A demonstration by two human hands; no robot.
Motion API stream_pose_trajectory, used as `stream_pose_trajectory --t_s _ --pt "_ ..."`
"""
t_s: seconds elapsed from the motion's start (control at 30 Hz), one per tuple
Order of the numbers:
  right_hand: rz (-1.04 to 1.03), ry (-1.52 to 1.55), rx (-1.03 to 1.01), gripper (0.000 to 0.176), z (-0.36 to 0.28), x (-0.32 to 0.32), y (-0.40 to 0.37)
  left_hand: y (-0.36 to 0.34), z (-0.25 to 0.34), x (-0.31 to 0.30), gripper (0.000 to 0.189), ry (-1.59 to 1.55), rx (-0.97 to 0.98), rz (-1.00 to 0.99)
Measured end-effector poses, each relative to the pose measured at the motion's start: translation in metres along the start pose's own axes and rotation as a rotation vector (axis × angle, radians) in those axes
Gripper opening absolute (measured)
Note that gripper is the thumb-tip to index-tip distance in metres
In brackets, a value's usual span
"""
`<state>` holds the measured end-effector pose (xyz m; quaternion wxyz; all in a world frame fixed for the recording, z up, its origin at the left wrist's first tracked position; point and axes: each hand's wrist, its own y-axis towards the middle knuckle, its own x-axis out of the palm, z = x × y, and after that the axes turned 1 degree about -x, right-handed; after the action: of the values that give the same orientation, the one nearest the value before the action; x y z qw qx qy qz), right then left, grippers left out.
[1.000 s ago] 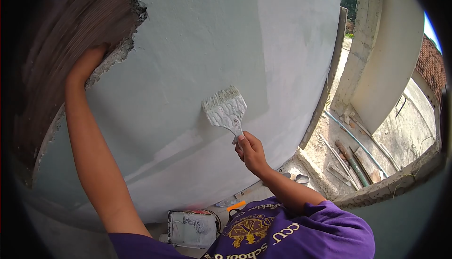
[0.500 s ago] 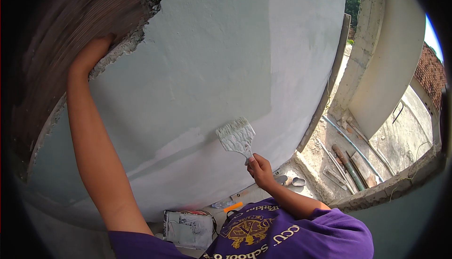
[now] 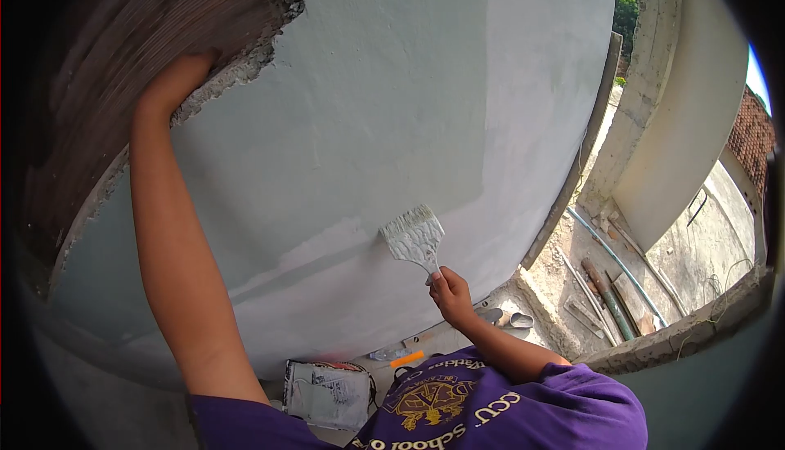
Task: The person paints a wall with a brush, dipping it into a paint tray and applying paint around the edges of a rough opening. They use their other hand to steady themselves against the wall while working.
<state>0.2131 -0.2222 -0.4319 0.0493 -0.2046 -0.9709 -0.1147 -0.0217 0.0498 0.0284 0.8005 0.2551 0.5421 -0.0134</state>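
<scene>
My right hand point(image 3: 450, 295) is closed round the handle of a wide paintbrush point(image 3: 414, 236), its head coated in pale paint. The bristles are at the pale grey-green wall point(image 3: 384, 115), near where a lighter painted band begins. Up at the left, my left hand point(image 3: 181, 82) is at the rough broken edge point(image 3: 237, 74) of the wall, beside a brown ribbed surface point(image 3: 155, 33). Its fingers are mostly hidden, so their grip does not show. Below, close to my body, stands a paint-smeared container point(image 3: 329, 393) with pale paint in it.
An orange strip point(image 3: 406, 359) lies on the floor by the wall's foot. To the right, beyond the wall's edge, several pipes and sticks point(image 3: 609, 295) lie on rough ground beside a concrete post point(image 3: 642, 82). A low ledge point(image 3: 687, 331) runs along the lower right.
The view has shifted slightly, so the wall and its broken edge appear farther right and lower. Against the wall, the paintbrush has moved a little to the left. Both hands keep their holds.
</scene>
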Motion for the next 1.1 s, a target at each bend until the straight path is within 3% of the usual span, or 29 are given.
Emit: stream_pose_trajectory --t_s 0.27,0.37,0.67,0.9,1.1 --pt "-0.051 0.047 -0.121 0.033 -0.055 0.018 0.020 -0.002 0.000 -0.002 0.060 0.112 0.095 -0.015" --pt "-0.043 0.047 -0.133 0.033 -0.066 0.028 0.034 0.001 -0.001 -0.001 0.060 0.061 0.034 -0.010" --pt "-0.104 0.004 0.047 0.032 -0.011 0.006 -0.008 0.002 -0.001 -0.001 0.061 0.031 0.006 -0.023" --pt "-0.075 0.070 -0.038 0.034 -0.063 0.019 0.014 -0.002 0.003 -0.001 0.061 0.031 -0.011 -0.017" --pt "-0.059 0.013 -0.045 0.033 -0.029 0.021 0.026 -0.002 0.004 -0.001 0.059 0.086 0.041 -0.008"
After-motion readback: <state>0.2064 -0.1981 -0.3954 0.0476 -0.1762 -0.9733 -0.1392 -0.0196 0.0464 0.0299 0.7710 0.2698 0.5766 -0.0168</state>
